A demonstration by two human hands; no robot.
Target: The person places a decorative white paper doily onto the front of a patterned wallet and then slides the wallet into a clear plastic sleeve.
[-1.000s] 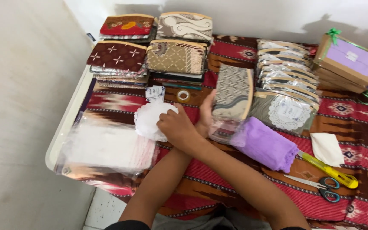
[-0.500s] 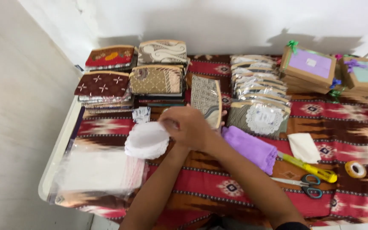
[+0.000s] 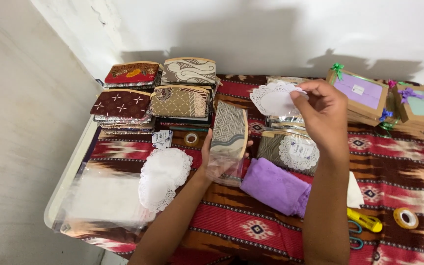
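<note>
My left hand [image 3: 211,156] holds a grey patterned fabric pouch [image 3: 228,129] upright, part way inside a clear plastic sleeve [image 3: 224,169]. My right hand [image 3: 323,112] is raised above the table and pinches a white paper doily [image 3: 274,99] by its edge. A small stack of white doilies [image 3: 165,171] lies on the cloth left of my left forearm. A folded purple cloth [image 3: 274,187] lies just right of the pouch.
Stacks of patterned pouches [image 3: 178,101] stand at the back left, a row of wrapped pouches [image 3: 290,146] in the middle, ribboned cardboard boxes [image 3: 359,93] at the back right. Clear plastic sleeves [image 3: 105,198] lie at the left table edge. A yellow cutter [image 3: 365,221], scissors and tape roll [image 3: 405,217] lie right.
My right hand picked one doily off the stack and lifted it up and to the right. My left hand still holds the pouch, now seen in its clear sleeve.
</note>
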